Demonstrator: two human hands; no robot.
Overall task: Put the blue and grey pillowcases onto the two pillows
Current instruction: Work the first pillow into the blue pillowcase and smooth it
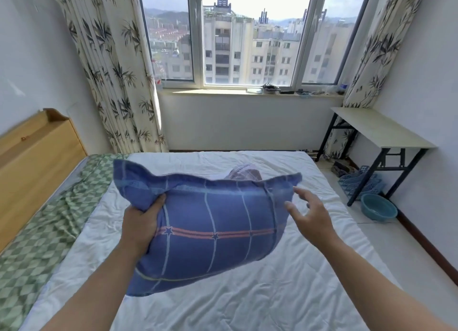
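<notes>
Left hand [142, 219] grips the upper left part of the blue pillowcase [210, 231], fingers curled into the cloth, thumb side toward the camera; the filled case hangs in the air above the bed, tilted, lower corner toward the camera. Right hand [309, 211] loose and spread beside the case's right edge, fingers straight, holding nothing; whether the fingertips touch the cloth cannot be told. Case is blue with pale check lines and a red stripe carrying small stars; no readable writing or label on it. Behind its top edge, a pale grey-lilac checked piece [244, 173] lies on the white sheet [272, 293], mostly hidden, so pillow or case cannot be told. The sheet covers most of the bed; a green checked cloth [47, 231] runs along the left side against the wooden headboard [32, 162]. Bed's far edge sits near the wall under the window [250, 33], bamboo-print curtains [111, 70] on both sides. Right bed edge borders a strip of open floor; there stand a folding table [379, 132], a blue crate [357, 182] under it and a teal basin [378, 206]. Small items on the sill, too small to read.
</notes>
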